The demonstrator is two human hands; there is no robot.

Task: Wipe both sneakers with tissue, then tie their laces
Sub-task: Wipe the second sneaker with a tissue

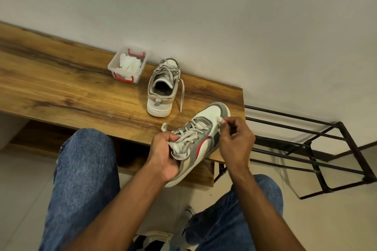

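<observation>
Wooden bench [81,87]: sneaker [204,128] held between both hands, left [165,155], right [236,138].

- Soft, even indoor light; the wall [224,16] evenly lit, no glare.
- Faint shadows under the bench [61,79] (dark beneath).
- Wide-angle bending at edges; focus mostly sharp.

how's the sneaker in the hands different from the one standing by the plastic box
The grey-and-white sneaker with the red stripe is tilted on its side at the wooden bench edge, gripped by the left hand; the other grey-and-white sneaker stands upright, untouched. The right hand pinches white tissue against the held sneaker's toe; no tissue touches the standing one. Both show loose, untied laces and white soles.
</observation>
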